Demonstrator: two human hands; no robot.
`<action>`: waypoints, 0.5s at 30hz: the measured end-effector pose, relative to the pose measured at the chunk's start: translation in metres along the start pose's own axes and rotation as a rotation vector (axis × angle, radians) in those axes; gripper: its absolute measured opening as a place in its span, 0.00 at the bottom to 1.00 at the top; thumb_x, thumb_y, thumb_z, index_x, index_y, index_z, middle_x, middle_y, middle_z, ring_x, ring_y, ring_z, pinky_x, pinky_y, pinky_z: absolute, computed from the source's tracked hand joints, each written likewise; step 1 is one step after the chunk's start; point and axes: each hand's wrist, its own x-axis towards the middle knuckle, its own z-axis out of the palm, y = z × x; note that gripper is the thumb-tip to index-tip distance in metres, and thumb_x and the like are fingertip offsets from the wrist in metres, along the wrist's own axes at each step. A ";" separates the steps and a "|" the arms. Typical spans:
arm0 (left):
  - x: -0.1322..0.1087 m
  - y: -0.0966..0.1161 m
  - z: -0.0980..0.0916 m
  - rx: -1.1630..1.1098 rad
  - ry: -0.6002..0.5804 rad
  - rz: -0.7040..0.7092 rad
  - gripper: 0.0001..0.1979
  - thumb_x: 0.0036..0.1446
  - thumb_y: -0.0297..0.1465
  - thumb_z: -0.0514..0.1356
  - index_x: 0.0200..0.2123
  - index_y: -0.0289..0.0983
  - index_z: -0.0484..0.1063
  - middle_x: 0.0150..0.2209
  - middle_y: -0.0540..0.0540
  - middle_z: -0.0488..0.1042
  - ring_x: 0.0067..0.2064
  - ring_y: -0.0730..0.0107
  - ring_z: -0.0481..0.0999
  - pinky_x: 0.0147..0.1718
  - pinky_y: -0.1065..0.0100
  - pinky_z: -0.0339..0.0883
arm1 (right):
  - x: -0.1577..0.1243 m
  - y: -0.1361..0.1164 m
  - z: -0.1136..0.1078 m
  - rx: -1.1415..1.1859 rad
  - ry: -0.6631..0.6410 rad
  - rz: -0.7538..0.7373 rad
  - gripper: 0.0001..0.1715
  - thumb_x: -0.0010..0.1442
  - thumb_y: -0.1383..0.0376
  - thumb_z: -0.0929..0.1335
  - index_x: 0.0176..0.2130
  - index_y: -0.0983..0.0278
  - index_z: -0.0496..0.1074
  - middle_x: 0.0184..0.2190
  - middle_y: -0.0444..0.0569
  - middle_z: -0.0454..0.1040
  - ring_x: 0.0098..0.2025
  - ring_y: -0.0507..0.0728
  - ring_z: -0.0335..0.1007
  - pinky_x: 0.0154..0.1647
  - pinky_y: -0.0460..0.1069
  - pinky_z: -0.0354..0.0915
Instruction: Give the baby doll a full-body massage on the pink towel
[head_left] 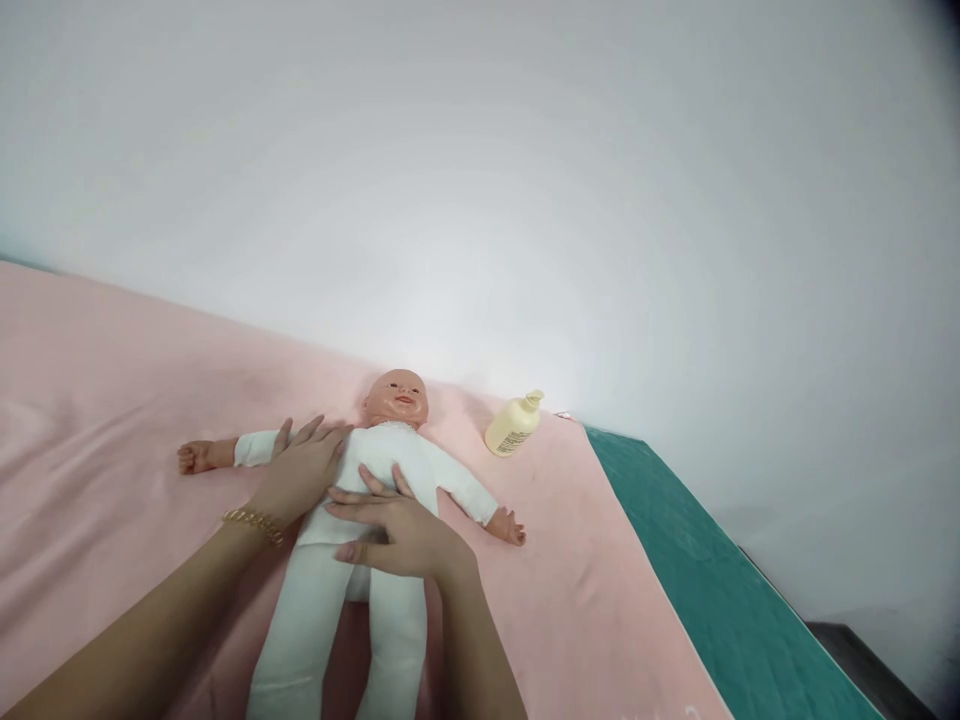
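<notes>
A baby doll (397, 448) with a white cloth body lies on its back on a pink sheet (570, 620), head toward the wall and arms spread out. My left hand (304, 470) rests along the side of its chest and upper arm, fingers stretched out. Across the doll's belly lies my right hand (401, 525), its fingers spread and pointing left. Neither hand grips anything. A gold chain bracelet (256, 522) circles my left wrist. To the right of the doll's head stands a pale yellow pump bottle (513, 425) with small print on its side.
Behind the sheet rises a plain pale wall (480, 180). A green surface (697, 560) shows past the sheet's right edge. Wrinkles run through the sheet on the left. A dark object (862, 660) is partly visible at the lower right.
</notes>
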 end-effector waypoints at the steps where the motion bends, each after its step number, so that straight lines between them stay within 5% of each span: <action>1: 0.000 0.000 0.000 -0.009 0.000 0.002 0.26 0.63 0.26 0.42 0.58 0.38 0.70 0.61 0.42 0.70 0.66 0.47 0.60 0.64 0.37 0.41 | 0.000 0.002 -0.001 -0.017 -0.008 0.010 0.32 0.64 0.41 0.62 0.64 0.44 0.62 0.67 0.32 0.58 0.73 0.60 0.39 0.73 0.57 0.26; 7: 0.000 0.000 0.003 -0.015 0.026 -0.036 0.28 0.65 0.29 0.39 0.61 0.35 0.68 0.60 0.40 0.70 0.66 0.49 0.61 0.64 0.40 0.41 | 0.000 0.017 -0.003 -0.070 0.095 0.175 0.37 0.69 0.43 0.54 0.70 0.52 0.47 0.72 0.38 0.38 0.74 0.58 0.25 0.70 0.66 0.20; 15: 0.003 0.001 0.003 -0.134 0.014 -0.100 0.26 0.66 0.37 0.42 0.59 0.37 0.70 0.61 0.42 0.70 0.67 0.48 0.59 0.65 0.39 0.36 | -0.004 0.041 -0.006 -0.139 0.226 0.545 0.43 0.68 0.42 0.52 0.72 0.59 0.38 0.73 0.43 0.36 0.74 0.63 0.25 0.68 0.72 0.19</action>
